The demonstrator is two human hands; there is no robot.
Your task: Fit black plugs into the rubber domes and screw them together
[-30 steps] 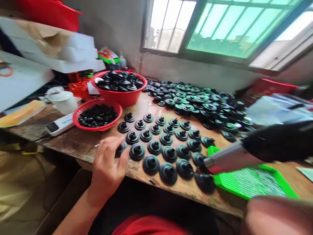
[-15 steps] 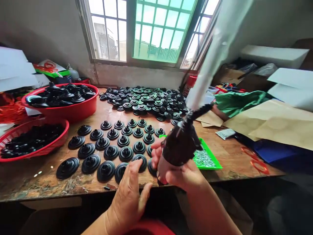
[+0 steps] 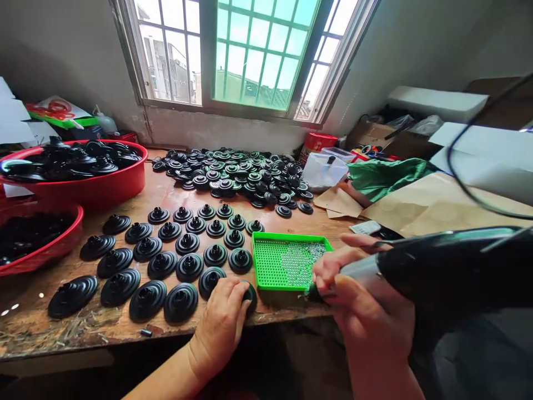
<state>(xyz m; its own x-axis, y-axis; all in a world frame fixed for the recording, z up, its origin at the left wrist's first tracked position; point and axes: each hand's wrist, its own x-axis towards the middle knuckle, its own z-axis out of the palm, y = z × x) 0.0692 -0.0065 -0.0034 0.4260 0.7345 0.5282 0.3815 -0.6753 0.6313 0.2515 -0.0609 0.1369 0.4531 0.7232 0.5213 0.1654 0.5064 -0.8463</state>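
Note:
My left hand (image 3: 225, 311) is closed over a black round stepped disc (image 3: 250, 300) at the table's front edge, its fingers covering part of it. My right hand (image 3: 362, 300) grips an electric screwdriver (image 3: 449, 272) with a dark body and a grey front section. The tool lies nearly level, and its dark tip points left beside the front right corner of a green perforated tray (image 3: 261, 282). Small silvery screws (image 3: 297, 266) are spread in the tray's right part. Several rows of black discs (image 3: 189, 268), with their stems up, stand left of the tray.
A heap of black discs (image 3: 233, 172) lies at the back under the window. Two red baskets (image 3: 104, 186) of black parts stand at the left. Brown paper (image 3: 400, 194) and a green cloth (image 3: 387, 175) lie at the right. A cable (image 3: 453, 172) loops above the screwdriver.
The screwdriver has swung from upright to nearly level, moving right with my right hand and uncovering the green tray. My left hand has come down onto a disc. The view has shifted right.

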